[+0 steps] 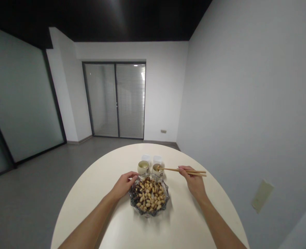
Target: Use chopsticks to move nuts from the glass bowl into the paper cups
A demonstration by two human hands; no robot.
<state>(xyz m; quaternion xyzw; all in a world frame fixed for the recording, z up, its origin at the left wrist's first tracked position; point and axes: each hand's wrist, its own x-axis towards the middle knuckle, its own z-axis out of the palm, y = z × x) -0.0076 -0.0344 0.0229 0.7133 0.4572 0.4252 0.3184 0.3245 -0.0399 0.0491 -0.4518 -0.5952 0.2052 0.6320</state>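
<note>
A glass bowl full of pale nuts and dark seeds sits on the round white table. My left hand rests against the bowl's left rim, fingers curled on it. My right hand holds a pair of wooden chopsticks, whose tips reach over the right of two small cups. The left cup stands just behind the bowl. Whether the tips carry anything is too small to see.
Two small white containers stand behind the cups. The table's far edge curves close behind them. A grey wall runs along the right, and a glass sliding door is at the back of the room.
</note>
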